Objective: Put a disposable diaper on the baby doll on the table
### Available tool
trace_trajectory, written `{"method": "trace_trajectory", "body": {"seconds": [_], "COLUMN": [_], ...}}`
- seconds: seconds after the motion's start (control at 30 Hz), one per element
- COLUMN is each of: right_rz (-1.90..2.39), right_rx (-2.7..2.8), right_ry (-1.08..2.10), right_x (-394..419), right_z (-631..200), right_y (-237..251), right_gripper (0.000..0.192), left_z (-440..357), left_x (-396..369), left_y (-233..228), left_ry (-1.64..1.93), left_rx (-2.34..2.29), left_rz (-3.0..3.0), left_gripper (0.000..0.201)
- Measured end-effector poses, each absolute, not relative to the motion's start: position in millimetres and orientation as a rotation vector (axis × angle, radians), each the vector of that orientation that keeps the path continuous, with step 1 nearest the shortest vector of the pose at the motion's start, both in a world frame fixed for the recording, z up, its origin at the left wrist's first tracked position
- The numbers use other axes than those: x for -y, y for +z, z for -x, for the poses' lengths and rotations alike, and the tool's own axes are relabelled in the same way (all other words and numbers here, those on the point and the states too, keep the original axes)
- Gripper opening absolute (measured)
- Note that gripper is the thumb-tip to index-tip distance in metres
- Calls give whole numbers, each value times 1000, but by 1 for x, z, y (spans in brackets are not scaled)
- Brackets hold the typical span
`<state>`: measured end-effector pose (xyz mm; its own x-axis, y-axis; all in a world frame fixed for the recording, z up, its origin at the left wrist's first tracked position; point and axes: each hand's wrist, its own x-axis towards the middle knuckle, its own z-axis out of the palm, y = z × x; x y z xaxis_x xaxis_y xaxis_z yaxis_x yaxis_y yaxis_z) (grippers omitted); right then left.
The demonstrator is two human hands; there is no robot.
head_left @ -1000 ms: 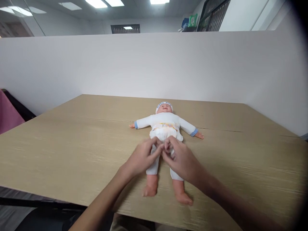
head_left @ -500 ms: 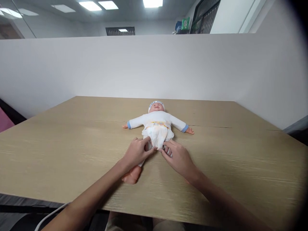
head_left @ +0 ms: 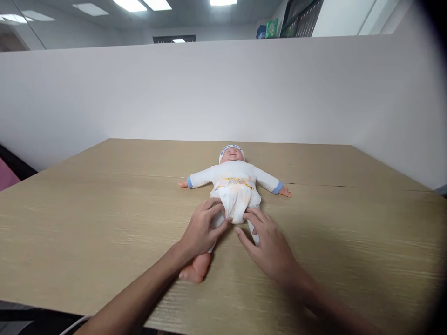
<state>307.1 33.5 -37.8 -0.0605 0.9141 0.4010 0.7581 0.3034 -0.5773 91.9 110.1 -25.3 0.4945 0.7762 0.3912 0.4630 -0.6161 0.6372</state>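
A baby doll (head_left: 232, 168) in a white top with blue cuffs lies on its back, arms spread, head away from me. Around its hips is a white diaper (head_left: 235, 200) with an orange printed waistband. At the diaper's left leg edge, my left hand (head_left: 204, 228) is closed, thumb and fingers on the crotch edge. My right hand (head_left: 270, 242) is open over the other leg; its fingertips touch the diaper's right edge and the thumb stands apart. The doll's left-side foot (head_left: 196, 269) shows below my left wrist; the other foot is hidden behind my right hand.
The doll lies on a wide wooden table (head_left: 104, 223) with a seam across it. A white partition (head_left: 223, 93) rises behind the far edge. A white cable (head_left: 75, 323) hangs at the near left edge, and something pink (head_left: 7, 176) stands at far left.
My right thumb has come away from the diaper's crotch and the right fingers have spread. My left hand stays at the leg edge. The view has tilted down and moved slightly closer.
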Motion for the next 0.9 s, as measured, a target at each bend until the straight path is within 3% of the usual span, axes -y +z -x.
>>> {"method": "trace_trajectory", "body": {"seconds": [0.23, 0.5, 0.8, 0.9], "right_rz": [1529, 1613, 1516, 1557], "right_rx": [1829, 1631, 1409, 1407], "right_ry": [261, 470, 627, 642], "right_x": [-37, -44, -52, -52], "right_z": [-305, -310, -325, -332], "right_y": [-36, -34, -35, -27], "right_gripper": [16, 23, 38, 34], "left_z": [-95, -92, -90, -88], "left_x": [-110, -116, -131, -131], "left_y": [-21, -25, -38, -42], "left_ry": [901, 899, 962, 966], "left_rx": [-998, -1039, -926, -997], "left_rz": [-2258, -2119, -1682, -1561], "left_gripper": [20, 20, 48, 54]}}
